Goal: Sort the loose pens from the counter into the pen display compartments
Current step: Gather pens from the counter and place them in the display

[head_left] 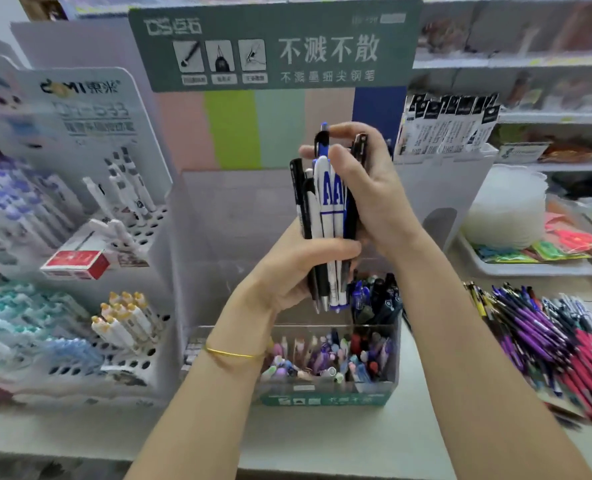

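While a bundle of pens (325,216) is held upright over the pen display (325,398), its lower half is gripped by the left hand (287,271), with fingers and thumb curled round the barrels and the tips pointing down. The upper half is clasped by the right hand (370,192), whose fingers are arched over the clip ends. The bundle is made up of black, white and blue-and-white pens; the count cannot be told. The tips are seen just left of the dark and blue pens (374,303) standing in the rear right compartment. The front compartment (322,358), behind a clear wall, is packed with pastel, purple and red pens. A gold bracelet (234,355) is worn on the left wrist. Loose pens (547,337), purple, pink and dark, are heaped on the counter (322,441) to the right, well apart from both hands. A perforated white rack (138,365) with white markers is placed left of the display, with a red box (76,263) resting on it. A white tray (530,268) of coloured packets is set behind the heap
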`<action>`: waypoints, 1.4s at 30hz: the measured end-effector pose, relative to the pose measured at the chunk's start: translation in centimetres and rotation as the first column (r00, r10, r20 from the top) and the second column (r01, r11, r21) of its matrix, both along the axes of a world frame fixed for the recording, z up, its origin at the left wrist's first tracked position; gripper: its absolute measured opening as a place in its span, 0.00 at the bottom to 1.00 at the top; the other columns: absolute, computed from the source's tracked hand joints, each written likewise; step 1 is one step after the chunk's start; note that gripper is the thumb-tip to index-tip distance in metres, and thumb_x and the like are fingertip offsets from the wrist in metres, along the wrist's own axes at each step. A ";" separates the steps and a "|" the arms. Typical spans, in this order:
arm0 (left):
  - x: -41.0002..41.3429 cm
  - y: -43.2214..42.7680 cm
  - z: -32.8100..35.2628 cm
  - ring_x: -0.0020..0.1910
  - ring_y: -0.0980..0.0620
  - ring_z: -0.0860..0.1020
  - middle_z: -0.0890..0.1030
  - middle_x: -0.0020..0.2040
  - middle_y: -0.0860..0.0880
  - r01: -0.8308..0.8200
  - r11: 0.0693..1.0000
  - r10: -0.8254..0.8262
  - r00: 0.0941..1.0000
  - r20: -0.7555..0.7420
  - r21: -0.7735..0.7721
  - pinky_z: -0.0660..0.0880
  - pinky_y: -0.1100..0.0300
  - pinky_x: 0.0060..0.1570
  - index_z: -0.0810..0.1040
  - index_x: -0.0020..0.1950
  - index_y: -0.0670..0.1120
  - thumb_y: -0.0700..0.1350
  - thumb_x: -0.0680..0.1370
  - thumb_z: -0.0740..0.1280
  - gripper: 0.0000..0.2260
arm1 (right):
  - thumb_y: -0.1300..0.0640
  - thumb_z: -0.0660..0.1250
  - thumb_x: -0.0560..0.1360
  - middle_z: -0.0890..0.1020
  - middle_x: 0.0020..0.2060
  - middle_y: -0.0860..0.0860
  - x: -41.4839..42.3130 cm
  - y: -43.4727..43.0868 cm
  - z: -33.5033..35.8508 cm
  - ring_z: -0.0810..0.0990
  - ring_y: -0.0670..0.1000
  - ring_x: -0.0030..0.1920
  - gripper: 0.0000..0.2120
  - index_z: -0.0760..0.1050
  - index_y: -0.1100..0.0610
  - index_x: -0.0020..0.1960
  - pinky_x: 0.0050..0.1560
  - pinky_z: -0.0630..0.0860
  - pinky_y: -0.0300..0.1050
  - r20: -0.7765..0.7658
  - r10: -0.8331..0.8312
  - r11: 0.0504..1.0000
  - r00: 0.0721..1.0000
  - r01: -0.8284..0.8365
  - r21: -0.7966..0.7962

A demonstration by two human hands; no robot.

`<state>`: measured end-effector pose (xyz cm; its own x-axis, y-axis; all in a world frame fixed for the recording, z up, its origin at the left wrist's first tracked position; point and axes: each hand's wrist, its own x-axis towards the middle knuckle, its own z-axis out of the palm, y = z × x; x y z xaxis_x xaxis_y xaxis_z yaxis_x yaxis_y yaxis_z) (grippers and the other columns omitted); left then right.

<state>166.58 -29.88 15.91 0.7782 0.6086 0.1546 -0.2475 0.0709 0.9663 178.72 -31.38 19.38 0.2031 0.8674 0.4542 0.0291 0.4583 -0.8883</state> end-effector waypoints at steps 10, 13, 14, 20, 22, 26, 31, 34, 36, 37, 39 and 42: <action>-0.8 0.3 0.5 0.38 0.47 0.81 0.81 0.38 0.43 -0.300 0.949 0.308 0.948 -0.083 0.098 0.79 0.52 0.41 0.76 0.49 0.37 0.34 0.63 0.70 0.15 | 0.37 0.57 0.75 0.79 0.58 0.60 -2.2 0.4 -0.5 0.79 0.57 0.60 0.24 0.69 0.49 0.64 0.63 0.72 0.60 0.092 -0.029 0.991 0.995 0.041 -0.127; -0.9 0.1 0.9 0.35 0.45 0.81 0.80 0.37 0.39 -0.338 0.931 0.348 0.936 -0.051 0.142 0.81 0.50 0.38 0.75 0.47 0.40 0.28 0.66 0.70 0.14 | 0.35 0.53 0.78 0.82 0.55 0.57 -2.4 0.5 -0.6 0.81 0.54 0.57 0.25 0.71 0.51 0.63 0.58 0.77 0.53 0.059 0.011 0.992 0.998 -0.004 -0.127; -0.9 0.2 1.0 0.34 0.46 0.80 0.79 0.36 0.41 -0.345 0.927 0.356 0.933 -0.052 0.144 0.81 0.50 0.36 0.74 0.48 0.41 0.26 0.67 0.69 0.15 | 0.32 0.53 0.75 0.82 0.55 0.57 -2.4 0.5 -0.6 0.81 0.53 0.56 0.26 0.72 0.49 0.62 0.58 0.77 0.52 0.043 0.034 0.991 0.998 -0.029 -0.130; -0.8 0.5 1.0 0.32 0.49 0.79 0.80 0.38 0.44 -0.433 0.870 0.471 0.872 -0.135 0.238 0.79 0.51 0.31 0.72 0.58 0.45 0.28 0.65 0.68 0.24 | 0.38 0.75 0.61 0.77 0.63 0.56 -1.9 0.8 -0.5 0.81 0.60 0.57 0.49 0.57 0.50 0.75 0.59 0.76 0.59 -0.220 0.100 0.995 0.970 -0.104 -0.007; -0.8 0.6 1.1 0.33 0.51 0.79 0.81 0.39 0.47 -0.436 0.854 0.489 0.858 -0.156 0.283 0.76 0.56 0.30 0.72 0.57 0.47 0.30 0.65 0.68 0.24 | 0.43 0.80 0.59 0.76 0.64 0.54 -2.1 1.1 -0.5 0.81 0.62 0.56 0.52 0.54 0.43 0.75 0.61 0.74 0.62 -0.176 0.030 0.999 0.984 -0.021 0.050; -1.1 0.6 0.9 0.42 0.51 0.83 0.83 0.44 0.50 -0.466 0.829 0.529 0.832 -0.166 0.310 0.81 0.49 0.37 0.73 0.58 0.52 0.34 0.65 0.70 0.24 | 0.51 0.79 0.64 0.75 0.66 0.52 -2.3 1.6 -0.6 0.76 0.67 0.61 0.43 0.60 0.44 0.73 0.61 0.74 0.65 -0.111 0.016 0.989 0.994 0.001 0.151; -0.8 0.3 1.2 0.44 0.50 0.83 0.83 0.46 0.49 -0.500 0.823 0.547 0.825 -0.140 0.270 0.81 0.42 0.43 0.72 0.58 0.50 0.34 0.66 0.73 0.24 | 0.62 0.71 0.68 0.78 0.61 0.57 -2.5 1.9 0.0 0.83 0.63 0.47 0.24 0.69 0.58 0.63 0.51 0.78 0.52 -0.127 0.106 0.986 0.986 -0.088 0.141; -0.6 0.5 1.2 0.45 0.50 0.83 0.83 0.48 0.47 -0.499 0.830 0.535 0.838 -0.109 0.249 0.81 0.42 0.42 0.72 0.59 0.47 0.32 0.66 0.73 0.24 | 0.65 0.69 0.70 0.79 0.59 0.59 -2.5 2.0 -0.1 0.84 0.63 0.46 0.16 0.70 0.57 0.56 0.50 0.79 0.53 -0.139 0.116 0.988 0.983 -0.100 0.116; -0.5 0.5 1.4 0.43 0.47 0.83 0.83 0.46 0.45 -0.476 0.849 0.504 0.861 -0.076 0.230 0.81 0.43 0.41 0.73 0.59 0.46 0.30 0.67 0.72 0.23 | 0.61 0.71 0.70 0.80 0.57 0.60 -2.5 2.1 -0.1 0.83 0.64 0.46 0.14 0.71 0.57 0.53 0.49 0.79 0.53 -0.138 0.122 0.990 0.983 -0.110 0.088; -0.6 0.5 1.5 0.42 0.44 0.83 0.83 0.45 0.43 -0.460 0.861 0.482 0.874 -0.060 0.218 0.81 0.44 0.40 0.74 0.58 0.45 0.29 0.68 0.70 0.22 | 0.57 0.71 0.69 0.81 0.55 0.60 -2.4 2.2 -0.1 0.83 0.65 0.46 0.14 0.72 0.57 0.52 0.47 0.79 0.52 -0.127 0.109 0.993 0.986 -0.100 0.069; -0.8 0.4 1.5 0.39 0.42 0.82 0.82 0.43 0.41 -0.420 0.889 0.435 0.899 -0.047 0.185 0.82 0.48 0.37 0.75 0.55 0.44 0.27 0.69 0.69 0.19 | 0.52 0.69 0.70 0.82 0.53 0.60 -2.3 2.4 0.1 0.83 0.65 0.47 0.14 0.73 0.57 0.51 0.46 0.79 0.51 -0.104 0.086 0.996 0.991 -0.083 0.029; -1.5 0.7 1.0 0.31 0.47 0.81 0.81 0.34 0.45 -0.374 0.922 0.381 0.922 -0.067 0.099 0.80 0.54 0.34 0.74 0.48 0.46 0.28 0.72 0.68 0.14 | 0.41 0.56 0.77 0.82 0.56 0.57 -1.8 2.8 0.2 0.81 0.63 0.53 0.19 0.76 0.54 0.56 0.52 0.78 0.56 -0.118 0.160 0.984 0.980 -0.167 -0.056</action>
